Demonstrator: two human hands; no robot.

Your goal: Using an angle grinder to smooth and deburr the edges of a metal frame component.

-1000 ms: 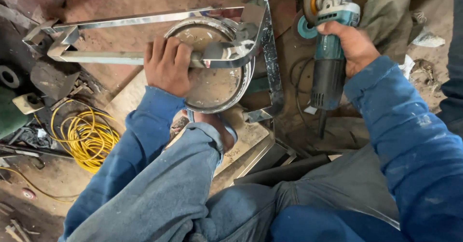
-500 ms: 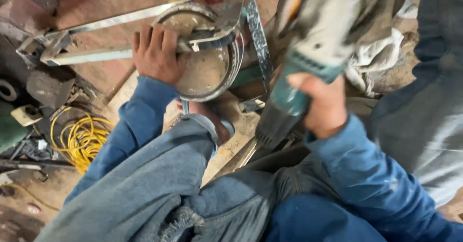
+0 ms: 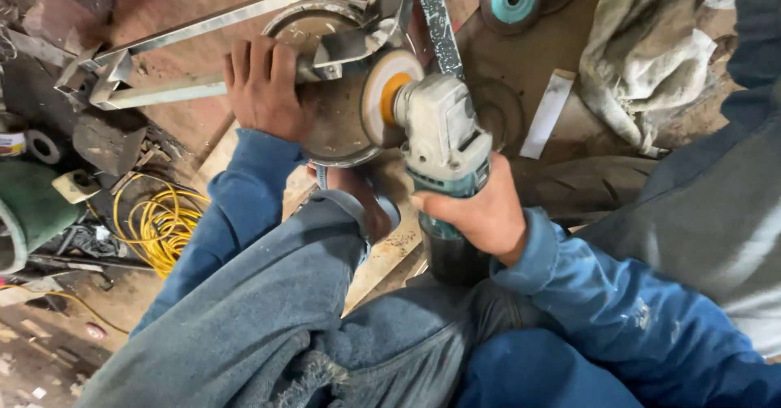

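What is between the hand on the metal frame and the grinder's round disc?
In the head view, only a shiny metal bracket lies between the left hand and the grinder disc.
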